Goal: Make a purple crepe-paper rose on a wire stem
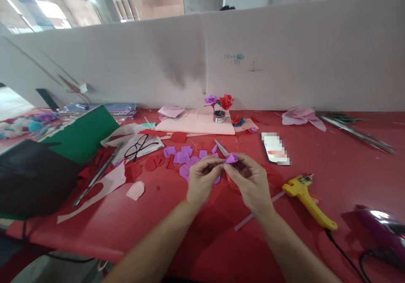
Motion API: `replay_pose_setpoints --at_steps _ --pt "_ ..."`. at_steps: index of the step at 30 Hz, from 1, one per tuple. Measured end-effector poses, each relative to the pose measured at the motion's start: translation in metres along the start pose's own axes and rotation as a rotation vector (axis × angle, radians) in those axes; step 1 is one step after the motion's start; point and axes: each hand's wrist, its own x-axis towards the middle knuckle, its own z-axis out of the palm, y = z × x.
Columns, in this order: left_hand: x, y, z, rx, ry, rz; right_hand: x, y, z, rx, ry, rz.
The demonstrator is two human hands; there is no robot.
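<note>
Both hands meet over the middle of the red table. A small rolled purple paper flower point(232, 158) sits between the fingertips of my right hand point(253, 181), which pinches it. My left hand point(204, 177) is closed in a pinch at the flower's lower left end; what lies between its fingertips is too small to make out. Scissors point(220, 146) with red handles lie just behind and beneath the hands, their blades pointing away. Cut purple paper petals point(182, 157) are scattered behind and to the left of my left hand.
A yellow glue gun point(308, 200) with a glue stick lies at right, beside a phone point(275, 148). Paper flowers point(226, 101) stand in a small pot point(219, 117) at the back. Eyeglasses point(139, 147), red scraps and a metal ruler point(96, 177) lie left.
</note>
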Motion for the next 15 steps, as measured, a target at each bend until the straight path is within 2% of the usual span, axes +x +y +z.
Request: replay_pose_setpoints --at_steps 3,6,15 --pt "0.0007 -0.0020 0.0011 -0.155 -0.023 -0.089 0.0006 0.0000 -0.0014 -0.014 -0.052 -0.043" --pt "0.0021 -0.0022 0.0023 -0.244 -0.027 -0.103 0.0016 -0.0007 -0.0029 -0.036 -0.073 -0.086" --pt "0.0047 -0.0004 0.0006 -0.223 -0.037 -0.129 0.0021 -0.0073 -0.0026 -0.153 -0.080 -0.127"
